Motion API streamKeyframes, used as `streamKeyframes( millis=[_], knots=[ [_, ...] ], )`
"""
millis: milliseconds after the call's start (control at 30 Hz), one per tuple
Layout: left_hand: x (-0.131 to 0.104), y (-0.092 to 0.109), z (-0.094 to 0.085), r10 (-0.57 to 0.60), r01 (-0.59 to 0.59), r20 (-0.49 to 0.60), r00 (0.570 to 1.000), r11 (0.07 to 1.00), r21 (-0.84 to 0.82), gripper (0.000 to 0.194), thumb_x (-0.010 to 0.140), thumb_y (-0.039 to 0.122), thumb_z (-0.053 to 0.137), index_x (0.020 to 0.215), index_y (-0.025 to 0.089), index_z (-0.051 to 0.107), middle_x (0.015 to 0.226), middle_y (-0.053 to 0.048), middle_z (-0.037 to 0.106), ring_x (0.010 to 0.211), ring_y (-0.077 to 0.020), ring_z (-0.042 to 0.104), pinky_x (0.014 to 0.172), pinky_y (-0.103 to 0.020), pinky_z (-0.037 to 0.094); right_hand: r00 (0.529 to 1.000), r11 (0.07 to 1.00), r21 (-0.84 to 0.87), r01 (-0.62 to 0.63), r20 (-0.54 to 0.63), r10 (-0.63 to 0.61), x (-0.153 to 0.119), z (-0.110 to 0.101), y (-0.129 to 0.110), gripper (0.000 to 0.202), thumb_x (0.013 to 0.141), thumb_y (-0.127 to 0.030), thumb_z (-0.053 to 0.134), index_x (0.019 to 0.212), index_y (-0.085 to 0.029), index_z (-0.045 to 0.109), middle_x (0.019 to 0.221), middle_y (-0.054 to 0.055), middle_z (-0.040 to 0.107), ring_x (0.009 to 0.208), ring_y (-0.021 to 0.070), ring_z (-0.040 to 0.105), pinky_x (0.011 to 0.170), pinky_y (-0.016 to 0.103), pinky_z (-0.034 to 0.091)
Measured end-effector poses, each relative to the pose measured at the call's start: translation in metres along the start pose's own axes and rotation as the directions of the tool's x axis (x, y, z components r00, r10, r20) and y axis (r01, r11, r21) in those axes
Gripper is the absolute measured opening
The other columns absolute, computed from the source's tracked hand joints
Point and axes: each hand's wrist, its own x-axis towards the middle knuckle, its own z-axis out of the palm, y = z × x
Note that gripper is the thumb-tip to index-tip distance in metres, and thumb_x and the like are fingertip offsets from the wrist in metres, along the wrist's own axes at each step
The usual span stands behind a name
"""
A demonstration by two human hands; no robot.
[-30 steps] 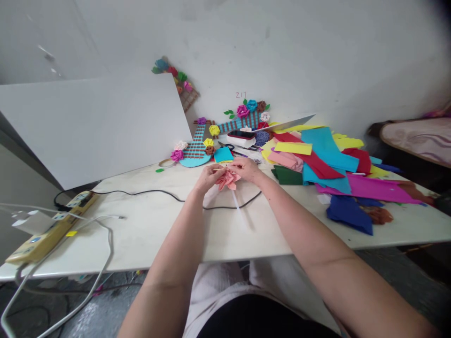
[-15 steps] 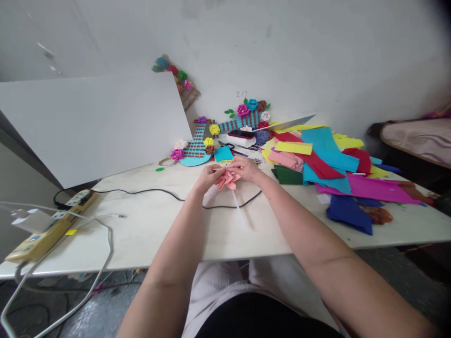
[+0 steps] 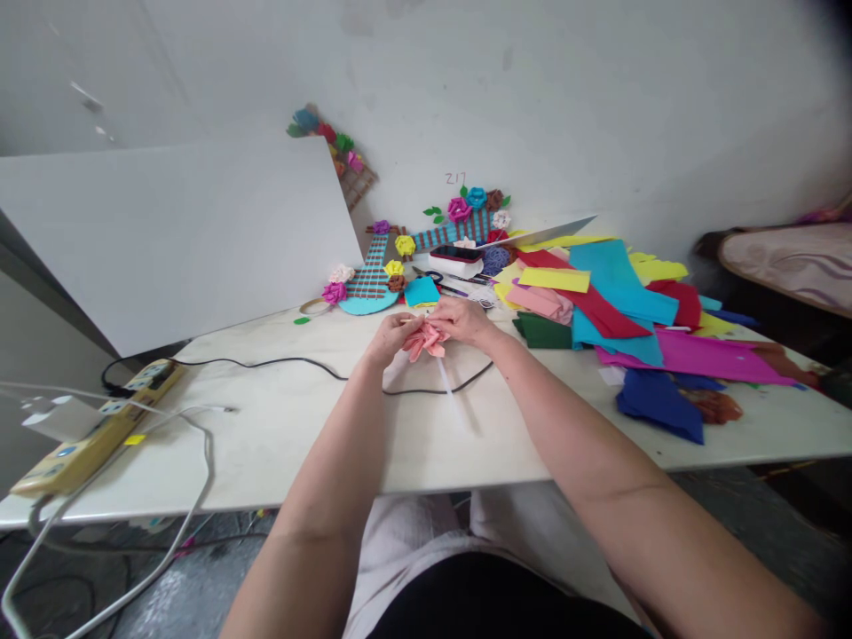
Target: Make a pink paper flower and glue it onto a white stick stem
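Over the middle of the white table, a salmon-pink paper flower [image 3: 426, 341] is pinched between my two hands. My left hand [image 3: 390, 337] grips it from the left, thumb and fingers closed at its upper edge. From the right, my right hand [image 3: 462, 319] has its fingers bent together on the flower's top, close to the left fingertips. A pale translucent stick [image 3: 453, 395] slants down from beneath the flower toward me. My fingers hide the flower's upper part. Just beyond the hands lies a small stack of blue and yellow paper squares [image 3: 422, 291].
Coloured crepe paper sheets [image 3: 612, 288] pile up at the right. Flower-decorated blue guitar shapes [image 3: 369, 282] and a phone on a white box [image 3: 456, 259] stand at the back. A power strip [image 3: 99, 430] sits left; a black cable [image 3: 299, 359] crosses the table. A white board [image 3: 179, 240] leans behind.
Both hands stay in nearly the same place on the flower. The flower has shifted and turned very slightly, and the fingers have moved a little.
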Motion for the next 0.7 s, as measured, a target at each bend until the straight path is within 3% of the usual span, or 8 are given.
streamKeyframes(
  millis=[233, 700],
  knots=[
    [0.0021, -0.0043, -0.0025, -0.015, 0.017, 0.034, 0.999, 0.998, -0.062, 0.041, 0.068, 0.052, 0.072, 0.065, 0.012, 0.062, 0.052, -0.003, 0.055, 0.041, -0.0075, 0.042, 0.040, -0.022, 0.023, 1.000, 1.000, 0.019, 0.008, 0.007, -0.008, 0.0005, -0.0016, -0.0017, 0.025, 0.088, -0.030, 0.053, 0.094, -0.025, 0.076, 0.095, 0.004, 0.070, 0.088, 0.0155, 0.062, 0.072, 0.024, 0.041],
    [0.0006, -0.0013, 0.0008, -0.044, 0.044, -0.004, 0.999, 0.998, -0.047, 0.040, 0.061, 0.050, 0.075, 0.061, 0.013, 0.060, 0.047, -0.001, 0.053, 0.038, -0.0066, 0.039, 0.039, -0.021, 0.020, 0.999, 0.994, 0.104, -0.035, -0.007, 0.036, -0.0006, -0.0046, -0.0077, 0.021, 0.083, -0.025, 0.058, 0.093, -0.024, 0.076, 0.093, 0.003, 0.070, 0.085, 0.0154, 0.063, 0.072, 0.024, 0.043]
  ],
)
